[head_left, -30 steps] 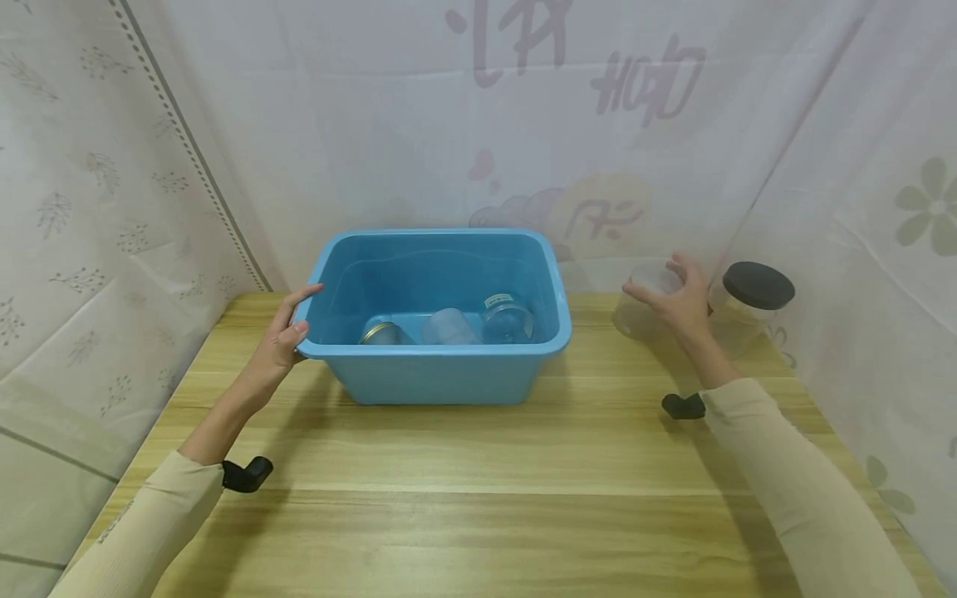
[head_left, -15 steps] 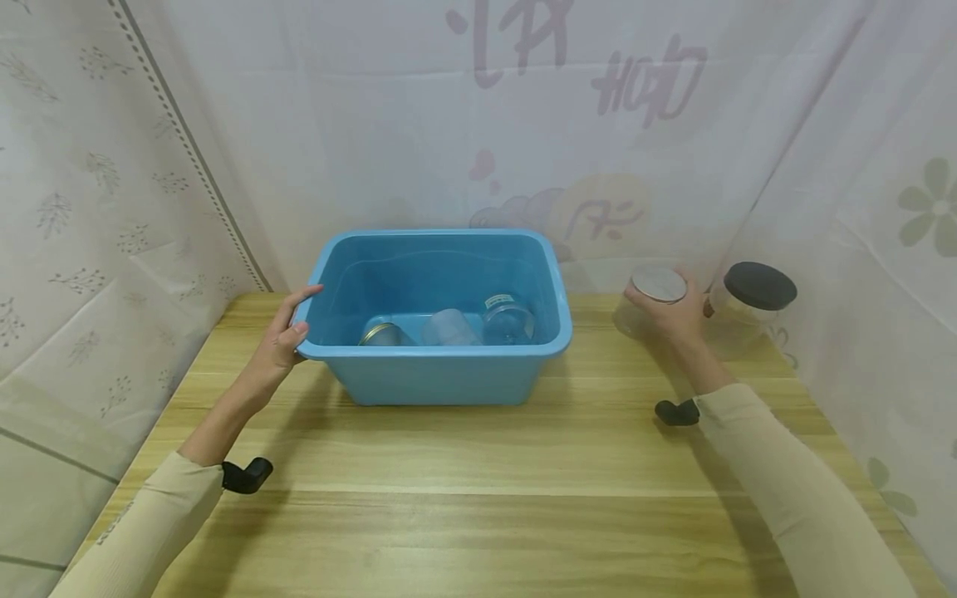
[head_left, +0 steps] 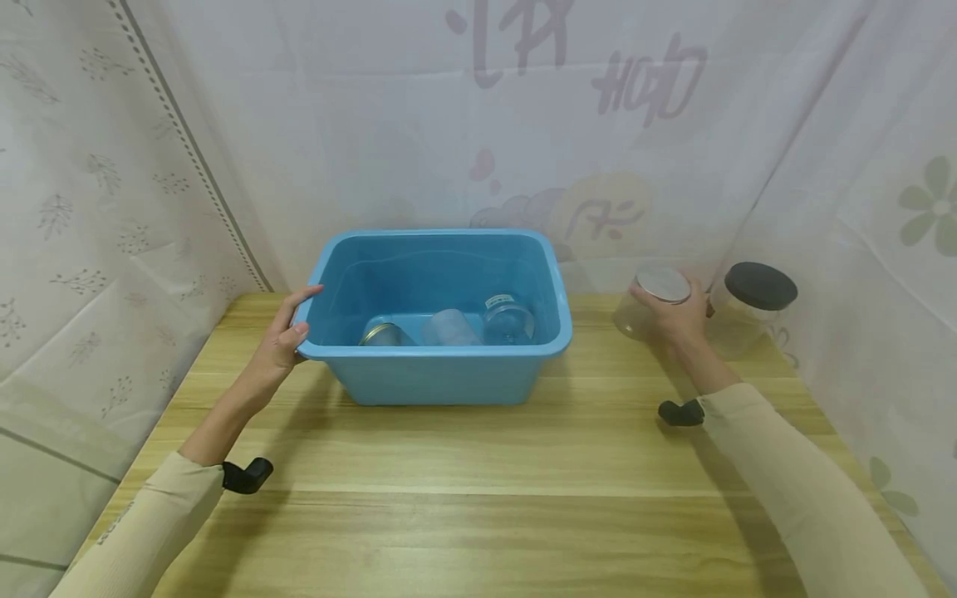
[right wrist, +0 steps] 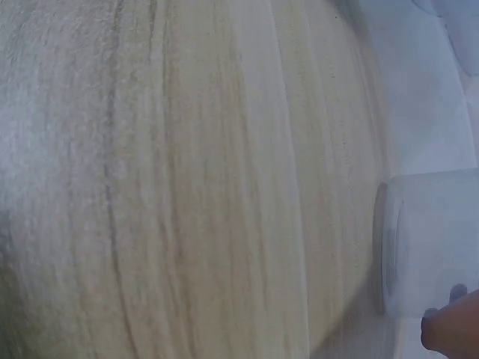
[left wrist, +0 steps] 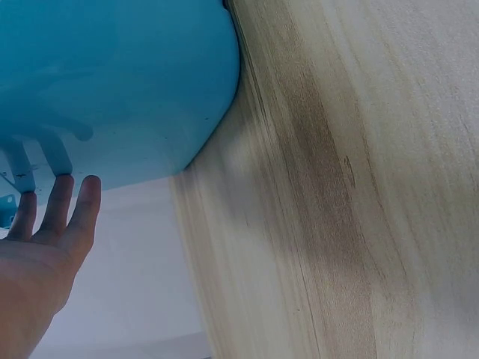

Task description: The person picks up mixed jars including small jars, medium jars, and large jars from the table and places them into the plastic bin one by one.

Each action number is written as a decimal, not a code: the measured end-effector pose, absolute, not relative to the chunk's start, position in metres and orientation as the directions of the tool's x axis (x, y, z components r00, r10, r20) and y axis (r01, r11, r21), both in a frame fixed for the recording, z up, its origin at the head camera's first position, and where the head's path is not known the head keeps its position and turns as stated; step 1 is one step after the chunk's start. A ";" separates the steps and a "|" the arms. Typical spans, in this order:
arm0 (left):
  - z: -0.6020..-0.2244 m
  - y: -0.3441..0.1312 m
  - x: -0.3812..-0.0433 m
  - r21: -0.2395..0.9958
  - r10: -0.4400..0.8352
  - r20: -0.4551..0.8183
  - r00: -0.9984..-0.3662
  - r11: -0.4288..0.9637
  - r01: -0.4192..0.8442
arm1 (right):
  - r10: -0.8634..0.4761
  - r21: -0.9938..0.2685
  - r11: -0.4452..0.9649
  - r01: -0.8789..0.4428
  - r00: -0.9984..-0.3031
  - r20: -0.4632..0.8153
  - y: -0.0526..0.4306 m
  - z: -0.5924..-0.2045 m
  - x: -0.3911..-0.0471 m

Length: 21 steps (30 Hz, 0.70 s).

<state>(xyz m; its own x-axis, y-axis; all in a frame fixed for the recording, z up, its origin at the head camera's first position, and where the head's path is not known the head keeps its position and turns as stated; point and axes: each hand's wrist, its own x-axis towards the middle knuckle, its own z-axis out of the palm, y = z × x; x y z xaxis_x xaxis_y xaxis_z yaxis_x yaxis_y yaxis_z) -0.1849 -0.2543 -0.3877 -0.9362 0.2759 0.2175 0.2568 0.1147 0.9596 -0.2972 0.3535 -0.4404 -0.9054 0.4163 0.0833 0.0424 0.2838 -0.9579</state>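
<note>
Head view: left hand (head_left: 282, 332) grips the blue tub (head_left: 437, 378) at its left rim, thumb and index finger on top. Left wrist view adds what the head view hides: three other fingertips against the tub's outer wall. Tub sits left of centre near the table's (head_left: 449, 540) back edge. Inside, left to right: gold-rimmed container (head_left: 383, 335), frosted container (head_left: 451, 327), clear jar (head_left: 510, 322); neither wrist view shows these three.

Right of the tub, near the back edge: right hand (head_left: 679, 320) grasps the silver-lidded jar (head_left: 663, 284) round its side. Right wrist view shows its clear wall and base, with a fingertip on it, but not the lid. Cannot tell whether the base touches the wood. Black-lidded jar (head_left: 760, 286) is just beside that hand, towards the back right corner.

Writing: print on the left sleeve (head_left: 153, 507), illegible; pale label (head_left: 498, 300) on the clear jar, too small to read; backdrop cloth (head_left: 374, 124) carries loose mauve script, H and O discernible.
</note>
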 end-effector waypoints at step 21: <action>-0.388 -0.254 -0.186 0.959 0.272 0.210 -0.939 0.131 0.253 | 0.317 -0.905 0.425 -0.004 -0.936 0.152 0.359 -0.422 -0.292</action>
